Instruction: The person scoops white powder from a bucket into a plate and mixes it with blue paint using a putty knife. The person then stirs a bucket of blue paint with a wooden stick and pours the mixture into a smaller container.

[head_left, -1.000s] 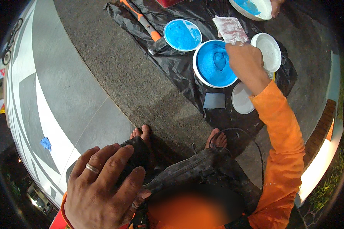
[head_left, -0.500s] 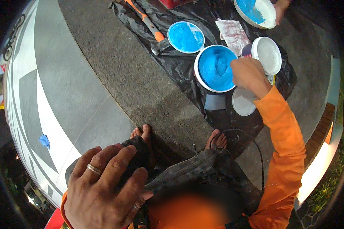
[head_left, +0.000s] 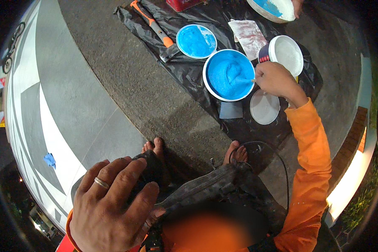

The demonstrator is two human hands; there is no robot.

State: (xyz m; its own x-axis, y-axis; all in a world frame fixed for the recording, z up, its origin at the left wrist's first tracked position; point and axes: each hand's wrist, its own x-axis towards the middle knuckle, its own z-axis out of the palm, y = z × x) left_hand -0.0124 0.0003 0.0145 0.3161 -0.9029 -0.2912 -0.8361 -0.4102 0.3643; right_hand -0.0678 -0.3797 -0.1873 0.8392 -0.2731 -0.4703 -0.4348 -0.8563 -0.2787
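Down on the black plastic sheet (head_left: pixel 189 71) spread over the pavement, the right hand (head_left: pixel 275 80) has its grip closed around a thin stick (head_left: pixel 244 79) whose tip sits in the round white bucket of blue paint (head_left: pixel 229 74). The left hand (head_left: pixel 113 206) rests fingers spread and flat on the dark-trousered knee (head_left: pixel 153 170). A white lid (head_left: pixel 264 107) lies just beside the bucket, and an orange-handled hammer (head_left: pixel 153 25) lies farther off.
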